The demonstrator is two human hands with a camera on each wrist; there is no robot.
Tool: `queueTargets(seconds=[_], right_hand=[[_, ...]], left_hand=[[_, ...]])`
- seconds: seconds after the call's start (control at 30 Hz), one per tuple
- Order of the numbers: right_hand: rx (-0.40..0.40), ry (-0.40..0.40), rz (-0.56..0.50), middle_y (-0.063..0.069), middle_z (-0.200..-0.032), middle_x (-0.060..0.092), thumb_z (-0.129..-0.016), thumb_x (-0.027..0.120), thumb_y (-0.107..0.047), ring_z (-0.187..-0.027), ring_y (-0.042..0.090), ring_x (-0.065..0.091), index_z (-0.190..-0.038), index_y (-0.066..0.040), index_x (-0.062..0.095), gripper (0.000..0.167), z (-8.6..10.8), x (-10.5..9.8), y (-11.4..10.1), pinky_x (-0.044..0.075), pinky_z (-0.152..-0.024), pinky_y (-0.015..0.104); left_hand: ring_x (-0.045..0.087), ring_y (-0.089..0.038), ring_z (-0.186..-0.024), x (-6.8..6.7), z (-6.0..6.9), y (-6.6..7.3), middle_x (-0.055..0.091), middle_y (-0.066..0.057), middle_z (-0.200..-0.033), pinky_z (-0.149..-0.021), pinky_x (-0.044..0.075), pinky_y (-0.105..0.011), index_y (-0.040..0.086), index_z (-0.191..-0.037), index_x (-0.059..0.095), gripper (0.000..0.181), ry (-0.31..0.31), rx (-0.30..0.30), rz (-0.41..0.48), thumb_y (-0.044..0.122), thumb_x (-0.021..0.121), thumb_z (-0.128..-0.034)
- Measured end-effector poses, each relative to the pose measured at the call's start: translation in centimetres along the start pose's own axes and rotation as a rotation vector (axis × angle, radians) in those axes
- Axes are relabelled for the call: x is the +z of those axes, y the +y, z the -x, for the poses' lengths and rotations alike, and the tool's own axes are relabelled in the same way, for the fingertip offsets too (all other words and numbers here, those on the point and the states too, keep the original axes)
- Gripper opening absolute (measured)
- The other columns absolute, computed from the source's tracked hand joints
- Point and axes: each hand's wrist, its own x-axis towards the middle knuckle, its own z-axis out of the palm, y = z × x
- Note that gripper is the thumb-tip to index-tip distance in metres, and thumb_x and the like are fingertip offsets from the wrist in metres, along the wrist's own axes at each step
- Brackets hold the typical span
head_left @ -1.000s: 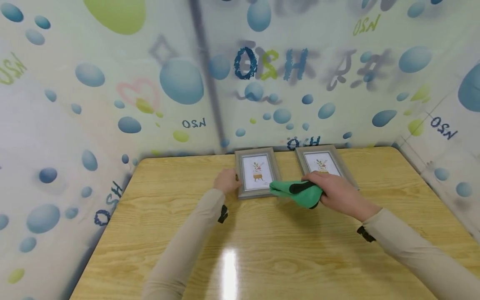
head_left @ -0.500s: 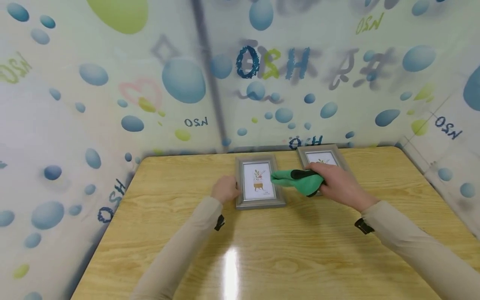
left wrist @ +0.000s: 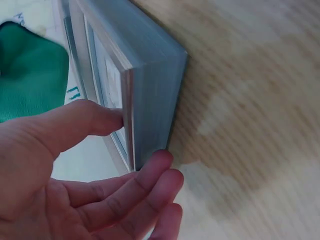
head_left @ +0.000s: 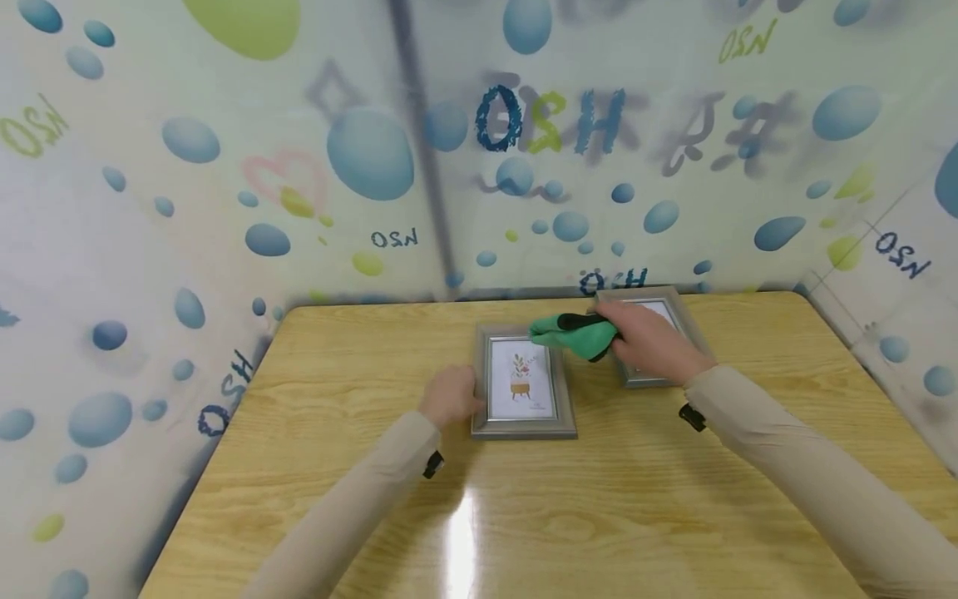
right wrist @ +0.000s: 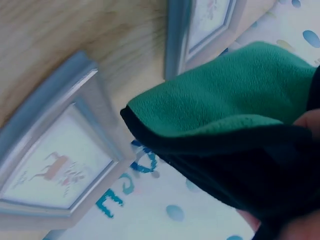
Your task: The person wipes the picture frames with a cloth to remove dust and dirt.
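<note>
My left hand [head_left: 451, 395] pinches the left edge of a grey picture frame [head_left: 521, 389] with a plant print behind its pane. In the left wrist view the thumb lies over the front of this frame [left wrist: 155, 90], and the fingertips reach its side. My right hand [head_left: 651, 339] grips a folded green cloth [head_left: 572, 334] with black edging. The head view puts the cloth over the frame's upper right corner; whether they touch cannot be told. A second, similar frame [head_left: 660, 309] is at the back right, partly covered by my right hand.
Both frames are on a light wooden table [head_left: 359, 366]. Behind it hangs a pale backdrop [head_left: 419, 200] with blue and green drops and mirrored lettering. A bright light reflection lies on the tabletop near the front.
The left frame has come toward me, away from the table's back edge, with my left hand on it. My right hand and the cloth have moved back and slightly left, over that frame's top.
</note>
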Motion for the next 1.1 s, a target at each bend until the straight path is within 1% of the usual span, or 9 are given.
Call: queueTargets(seconds=[0.2,0.33,0.47,0.5,0.67,0.77,0.9,1.07,1.1], right_hand=[[0.041,0.002,0.002,0.014,-0.100,0.062,-0.086,0.054,0.010,-0.080,0.027,0.053,-0.110,-0.002,0.056,0.027,-3.3,1.0,-0.2,0.043,-0.069,0.042],[0.054,-0.012,0.048,0.018,-0.107,0.062,-0.086,0.058,0.007,-0.089,0.032,0.059,-0.114,-0.001,0.056,0.030,-5.4,2.2,-0.2,0.048,-0.072,0.045],[0.090,-0.045,0.075,0.021,-0.111,0.061,-0.086,0.061,0.005,-0.096,0.036,0.060,-0.118,-0.002,0.054,0.034,-6.8,3.8,-0.3,0.051,-0.074,0.049],[0.097,-0.053,0.068,0.020,-0.111,0.061,-0.086,0.061,0.005,-0.094,0.036,0.060,-0.118,-0.002,0.054,0.033,-7.0,4.2,-0.3,0.051,-0.074,0.048],[0.089,-0.124,0.015,0.022,-0.114,0.059,-0.089,0.058,0.005,-0.101,0.036,0.059,-0.124,0.001,0.052,0.035,-7.8,6.3,-0.2,0.049,-0.084,0.049],[0.087,-0.191,-0.007,0.023,-0.116,0.059,-0.091,0.056,0.003,-0.104,0.037,0.058,-0.129,0.002,0.050,0.039,-7.8,7.3,-0.2,0.048,-0.087,0.049],[0.101,-0.263,0.002,0.024,-0.121,0.058,-0.091,0.056,0.001,-0.109,0.037,0.057,-0.133,0.001,0.049,0.042,-7.9,7.8,-0.4,0.047,-0.090,0.048],[0.109,-0.300,0.018,0.024,-0.126,0.056,-0.091,0.056,0.003,-0.115,0.039,0.053,-0.134,0.002,0.050,0.044,-8.3,8.1,-0.7,0.044,-0.096,0.049],[0.088,-0.286,0.023,0.023,-0.124,0.056,-0.090,0.057,0.002,-0.114,0.038,0.054,-0.133,0.000,0.050,0.044,-8.5,8.7,-0.1,0.045,-0.095,0.049]], left_hand=[[0.043,-0.010,-0.048,0.1,0.7,-0.1,0.051,0.001,-0.057,-0.042,0.036,-0.023,0.009,-0.067,0.054,0.028,0.002,0.018,-0.004,0.016,0.077,-0.0801],[0.044,-0.011,-0.049,0.1,0.8,-0.1,0.050,0.001,-0.059,-0.043,0.038,-0.024,0.009,-0.070,0.053,0.028,0.000,0.020,-0.012,0.018,0.078,-0.0793],[0.045,-0.012,-0.050,0.2,0.9,-0.1,0.050,0.000,-0.060,-0.043,0.040,-0.025,0.008,-0.074,0.053,0.031,-0.013,0.012,-0.033,0.023,0.079,-0.0783],[0.046,-0.012,-0.050,0.2,0.9,0.0,0.050,0.000,-0.060,-0.043,0.041,-0.026,0.007,-0.075,0.053,0.032,-0.014,0.005,-0.040,0.025,0.080,-0.0780],[0.048,-0.014,-0.051,0.5,0.8,0.1,0.051,-0.002,-0.060,-0.043,0.043,-0.027,0.004,-0.082,0.056,0.034,-0.012,-0.015,-0.033,0.026,0.081,-0.0765],[0.047,-0.014,-0.051,0.6,0.7,0.0,0.051,-0.002,-0.059,-0.043,0.042,-0.027,0.002,-0.084,0.057,0.035,-0.012,-0.006,-0.005,0.025,0.082,-0.0753],[0.047,-0.014,-0.052,0.8,0.5,-0.4,0.051,-0.002,-0.061,-0.044,0.040,-0.027,0.002,-0.085,0.055,0.036,-0.014,0.010,0.044,0.023,0.082,-0.0743],[0.050,-0.016,-0.056,0.9,0.3,-0.9,0.054,-0.003,-0.067,-0.046,0.041,-0.027,0.002,-0.090,0.055,0.037,-0.026,0.025,0.111,0.022,0.081,-0.0744],[0.051,-0.016,-0.056,0.9,0.3,-1.1,0.054,-0.003,-0.068,-0.047,0.041,-0.027,0.002,-0.090,0.054,0.037,-0.031,0.033,0.124,0.021,0.081,-0.0748]])
